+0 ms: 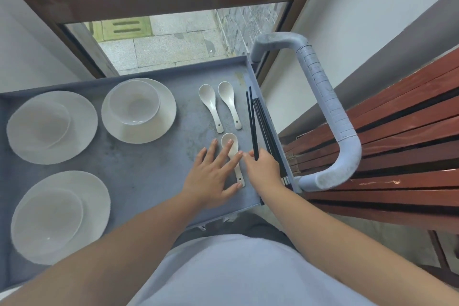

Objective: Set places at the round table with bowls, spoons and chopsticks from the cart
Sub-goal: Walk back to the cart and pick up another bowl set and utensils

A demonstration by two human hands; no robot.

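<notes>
Near the cart tray's [139, 174] right edge, a white spoon [233, 156] is pressed flat by the spread-open left hand [211, 176]. Black chopsticks [253, 129] are pinched by the right hand [263, 169]. Three bowls on plates are kept at the left.

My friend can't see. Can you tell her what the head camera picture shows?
Two bare hands reach onto a grey cart top: the left hand lies open over a white spoon, and the right hand pinches black chopsticks. Two more spoons lie beyond, and three bowls on plates stand to the left.
</notes>
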